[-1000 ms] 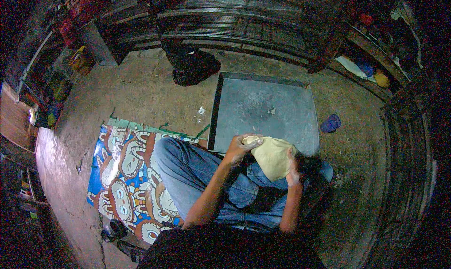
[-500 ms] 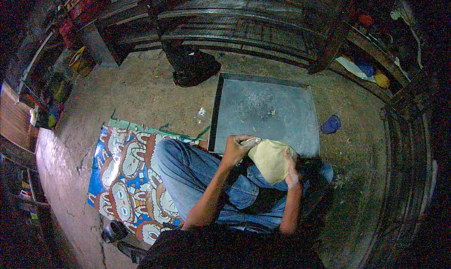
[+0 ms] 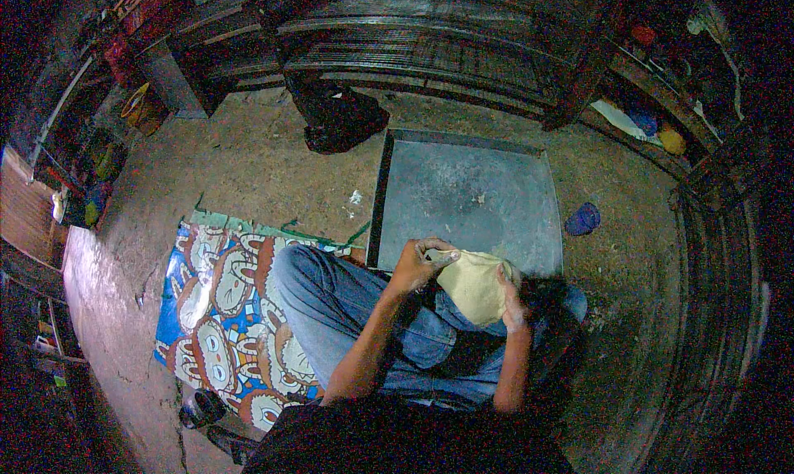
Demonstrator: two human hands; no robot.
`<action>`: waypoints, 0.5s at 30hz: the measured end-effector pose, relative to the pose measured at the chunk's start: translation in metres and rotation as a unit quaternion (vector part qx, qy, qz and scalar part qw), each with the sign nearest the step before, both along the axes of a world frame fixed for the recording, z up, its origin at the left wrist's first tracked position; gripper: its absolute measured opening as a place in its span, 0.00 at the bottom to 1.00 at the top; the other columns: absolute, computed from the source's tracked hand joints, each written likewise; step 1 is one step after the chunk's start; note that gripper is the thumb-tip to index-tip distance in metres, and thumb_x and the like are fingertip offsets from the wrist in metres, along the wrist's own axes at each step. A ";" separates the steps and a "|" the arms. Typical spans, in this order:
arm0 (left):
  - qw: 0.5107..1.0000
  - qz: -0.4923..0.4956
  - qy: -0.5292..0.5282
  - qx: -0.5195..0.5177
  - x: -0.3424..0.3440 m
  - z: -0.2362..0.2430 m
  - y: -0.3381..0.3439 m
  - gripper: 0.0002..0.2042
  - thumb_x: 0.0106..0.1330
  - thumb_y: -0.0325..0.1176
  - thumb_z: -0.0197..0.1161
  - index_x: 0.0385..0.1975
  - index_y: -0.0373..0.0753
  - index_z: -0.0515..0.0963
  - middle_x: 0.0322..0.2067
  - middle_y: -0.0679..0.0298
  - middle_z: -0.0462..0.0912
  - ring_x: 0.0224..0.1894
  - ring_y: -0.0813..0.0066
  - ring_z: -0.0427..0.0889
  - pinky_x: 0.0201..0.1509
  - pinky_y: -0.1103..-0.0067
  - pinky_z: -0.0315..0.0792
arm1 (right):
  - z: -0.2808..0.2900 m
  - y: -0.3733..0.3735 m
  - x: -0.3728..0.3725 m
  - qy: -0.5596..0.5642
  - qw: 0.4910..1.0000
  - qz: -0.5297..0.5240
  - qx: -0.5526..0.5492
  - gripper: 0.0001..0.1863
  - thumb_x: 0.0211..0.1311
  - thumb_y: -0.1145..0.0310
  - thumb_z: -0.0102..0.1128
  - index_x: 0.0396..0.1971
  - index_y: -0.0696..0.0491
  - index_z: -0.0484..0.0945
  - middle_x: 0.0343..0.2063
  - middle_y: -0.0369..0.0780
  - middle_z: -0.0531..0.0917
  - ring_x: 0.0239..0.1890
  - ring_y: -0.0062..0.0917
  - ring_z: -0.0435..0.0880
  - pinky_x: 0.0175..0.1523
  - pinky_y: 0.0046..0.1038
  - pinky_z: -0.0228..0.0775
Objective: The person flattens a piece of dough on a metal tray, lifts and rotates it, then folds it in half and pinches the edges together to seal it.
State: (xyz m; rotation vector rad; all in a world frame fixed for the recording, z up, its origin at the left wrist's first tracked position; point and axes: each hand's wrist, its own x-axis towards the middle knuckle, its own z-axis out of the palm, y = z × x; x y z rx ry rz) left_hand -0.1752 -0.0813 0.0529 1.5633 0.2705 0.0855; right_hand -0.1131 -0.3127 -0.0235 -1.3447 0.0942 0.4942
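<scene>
My left grip pinches the upper-left edge of the pale dough and my right grip clasps its right side, so it's held between the two, above my jeans. Grey tray on the floor just beyond both, blue cup off to the right grip's right. Patterned mat left of the left grip, black bag farther out ahead.

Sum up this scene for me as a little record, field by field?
Left hand: pinching the upper left edge of the dough
Right hand: holding the dough's right side
Dough look: pale, sheet-like
Tray: on the floor, ahead
Blue object: right of the tray
Mat: patterned, at left
</scene>
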 end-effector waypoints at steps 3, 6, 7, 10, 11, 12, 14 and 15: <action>0.999 0.038 -0.031 0.002 -0.001 -0.006 -0.002 0.12 0.55 0.37 0.71 0.33 0.34 0.83 0.28 0.63 0.83 0.33 0.76 0.80 0.41 0.78 0.73 | 0.006 0.002 0.001 0.006 0.999 0.036 -0.010 0.28 0.63 0.53 0.58 0.57 0.52 0.67 0.54 0.38 0.73 0.56 0.27 0.71 0.59 0.31 0.64; 0.999 0.028 -0.013 -0.022 0.000 -0.001 0.001 0.13 0.55 0.37 0.71 0.34 0.34 0.83 0.30 0.63 0.84 0.35 0.77 0.80 0.42 0.78 0.74 | 0.009 0.006 -0.004 -0.001 0.998 -0.006 -0.069 0.31 0.57 0.47 0.63 0.54 0.52 0.72 0.51 0.39 0.75 0.55 0.32 0.71 0.59 0.35 0.64; 0.999 0.017 0.009 -0.040 -0.001 0.003 0.003 0.13 0.55 0.37 0.71 0.34 0.33 0.83 0.31 0.63 0.84 0.36 0.77 0.80 0.42 0.78 0.74 | 0.002 0.003 -0.001 0.002 0.999 0.003 -0.054 0.29 0.59 0.50 0.62 0.54 0.52 0.71 0.52 0.38 0.75 0.55 0.30 0.72 0.59 0.34 0.64; 0.995 -0.023 -0.038 -0.095 -0.001 0.011 0.005 0.14 0.55 0.35 0.72 0.38 0.35 0.83 0.36 0.65 0.83 0.40 0.79 0.79 0.46 0.81 0.71 | -0.016 -0.007 0.008 0.003 1.000 0.020 -0.003 0.25 0.62 0.55 0.59 0.55 0.54 0.71 0.51 0.38 0.76 0.54 0.27 0.74 0.59 0.32 0.65; 0.997 -0.045 -0.039 -0.058 -0.002 0.014 0.007 0.14 0.55 0.36 0.71 0.39 0.35 0.82 0.36 0.65 0.83 0.39 0.78 0.79 0.46 0.81 0.71 | -0.013 -0.005 0.004 0.003 1.000 0.021 0.017 0.25 0.62 0.56 0.60 0.55 0.54 0.71 0.51 0.38 0.76 0.54 0.27 0.74 0.59 0.31 0.65; 0.997 -0.068 -0.039 -0.021 -0.004 0.018 0.009 0.15 0.55 0.36 0.71 0.39 0.35 0.82 0.36 0.65 0.83 0.39 0.78 0.79 0.46 0.81 0.71 | -0.009 -0.003 0.000 0.002 0.999 0.020 0.038 0.25 0.62 0.56 0.60 0.55 0.54 0.71 0.51 0.38 0.76 0.53 0.27 0.74 0.58 0.31 0.66; 0.994 -0.096 -0.033 0.027 -0.005 0.025 0.010 0.14 0.56 0.36 0.71 0.39 0.36 0.82 0.36 0.65 0.83 0.39 0.77 0.79 0.46 0.80 0.72 | 0.004 0.002 -0.004 0.003 0.998 0.031 0.051 0.25 0.62 0.57 0.60 0.55 0.54 0.71 0.51 0.38 0.76 0.53 0.27 0.74 0.58 0.31 0.66; 0.994 -0.102 -0.026 0.038 -0.005 0.027 0.009 0.14 0.56 0.36 0.71 0.39 0.36 0.82 0.36 0.64 0.83 0.39 0.77 0.79 0.46 0.80 0.72 | 0.009 0.003 -0.004 0.003 0.998 0.036 0.058 0.25 0.62 0.57 0.61 0.55 0.55 0.71 0.52 0.38 0.76 0.53 0.26 0.74 0.58 0.30 0.66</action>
